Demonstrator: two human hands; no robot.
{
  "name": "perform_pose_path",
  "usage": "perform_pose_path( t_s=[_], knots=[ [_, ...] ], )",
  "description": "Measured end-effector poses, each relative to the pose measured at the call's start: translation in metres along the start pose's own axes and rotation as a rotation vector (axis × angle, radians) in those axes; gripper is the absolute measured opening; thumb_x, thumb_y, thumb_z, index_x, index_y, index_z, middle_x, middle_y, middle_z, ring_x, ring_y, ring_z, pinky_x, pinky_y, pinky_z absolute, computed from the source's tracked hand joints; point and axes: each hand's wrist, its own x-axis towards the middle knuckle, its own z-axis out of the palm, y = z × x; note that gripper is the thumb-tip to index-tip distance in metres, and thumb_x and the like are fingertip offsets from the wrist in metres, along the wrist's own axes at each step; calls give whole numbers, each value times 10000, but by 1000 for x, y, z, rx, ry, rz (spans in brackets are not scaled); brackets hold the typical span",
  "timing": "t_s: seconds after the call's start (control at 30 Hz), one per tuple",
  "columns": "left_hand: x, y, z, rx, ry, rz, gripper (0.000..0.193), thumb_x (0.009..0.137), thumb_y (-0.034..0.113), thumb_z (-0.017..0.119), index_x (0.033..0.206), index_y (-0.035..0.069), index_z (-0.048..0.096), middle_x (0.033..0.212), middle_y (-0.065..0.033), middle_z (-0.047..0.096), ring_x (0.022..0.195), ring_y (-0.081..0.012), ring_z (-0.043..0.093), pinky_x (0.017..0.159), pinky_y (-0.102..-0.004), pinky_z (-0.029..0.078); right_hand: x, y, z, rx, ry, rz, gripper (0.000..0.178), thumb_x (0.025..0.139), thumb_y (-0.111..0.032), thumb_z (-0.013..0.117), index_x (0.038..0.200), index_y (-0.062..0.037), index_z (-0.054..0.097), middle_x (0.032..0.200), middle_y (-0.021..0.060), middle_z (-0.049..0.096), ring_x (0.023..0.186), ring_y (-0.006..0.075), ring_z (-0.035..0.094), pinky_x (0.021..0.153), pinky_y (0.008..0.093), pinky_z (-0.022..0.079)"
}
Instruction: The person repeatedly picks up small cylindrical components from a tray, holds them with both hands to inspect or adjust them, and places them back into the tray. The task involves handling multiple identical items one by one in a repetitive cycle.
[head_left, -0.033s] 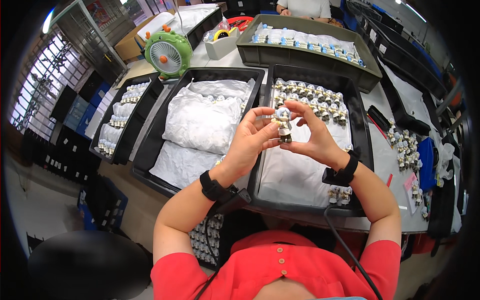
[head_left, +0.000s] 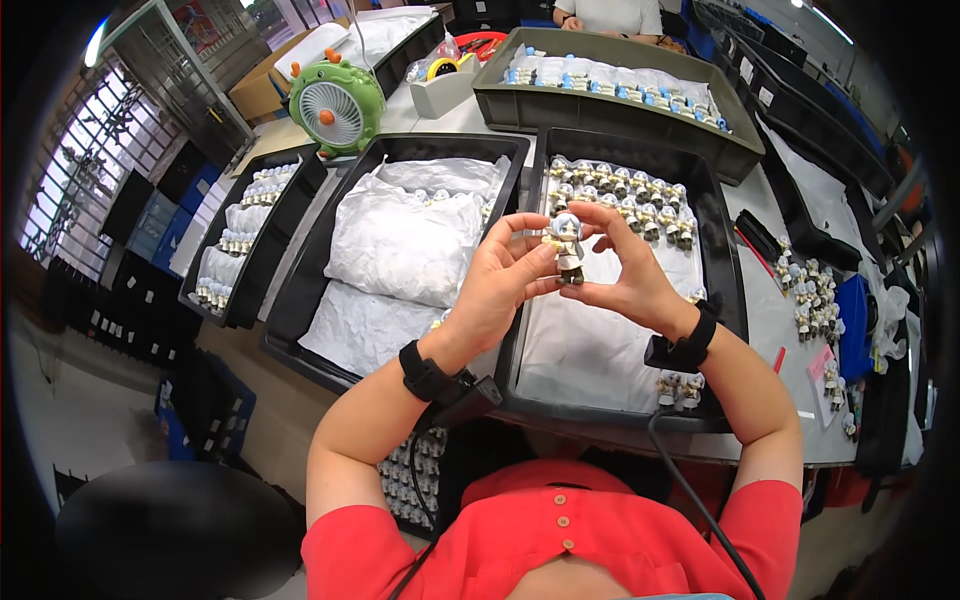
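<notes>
A small figurine [head_left: 568, 250] with pale grey hair and a dark base stands upright between both of my hands, above a black tray [head_left: 722, 260]. My left hand [head_left: 497, 287] grips it from the left with thumb and fingertips. From the right, my right hand [head_left: 632, 282] pinches it near the head and the base. Both wrists wear black bands with cables. Rows of similar figurines [head_left: 620, 190] fill the far end of this tray, and two more [head_left: 678, 388] stand at its near edge on white padding.
A middle black tray [head_left: 300, 300] holds white plastic bags [head_left: 400, 240]. A left tray [head_left: 262, 255] carries more figurines. Behind stand a green fan [head_left: 335, 105] and a grey crate [head_left: 500, 105] of figurines. Loose figurines [head_left: 810, 290] lie at right. Another person [head_left: 610, 12] sits opposite.
</notes>
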Motion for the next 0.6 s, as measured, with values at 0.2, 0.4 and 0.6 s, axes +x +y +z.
perform_pose_path(
  t_s=[0.2, 0.4, 0.6],
  knots=[
    [0, -4, -4, -26, -22, -7, 323, 928, 140, 526, 1213, 52, 403, 1126, -124, 572, 990, -212, 613, 821, -334, 518, -2, -5, 0, 28, 21, 17, 725, 654, -159, 799, 1285, -94, 448, 1176, 50, 539, 1011, 176, 532, 824, 311, 432],
    [0, -7, -2, 15, 41, -66, 352, 929, 193, 543, 1239, 44, 469, 1119, -85, 585, 999, -198, 615, 830, -305, 510, 0, -10, 3, -253, 147, -232, 734, 615, -85, 787, 1273, -102, 464, 1164, 86, 522, 1049, 261, 505, 897, 368, 426],
    [-2, -9, 5, 220, -98, 48, 390, 921, 240, 562, 1234, 24, 479, 1095, -66, 595, 1043, -194, 592, 826, -288, 502, -2, -14, 9, -389, 121, -391, 779, 596, -16, 754, 1301, -114, 436, 1151, 90, 520, 1054, 290, 484, 909, 389, 422]
  ],
)
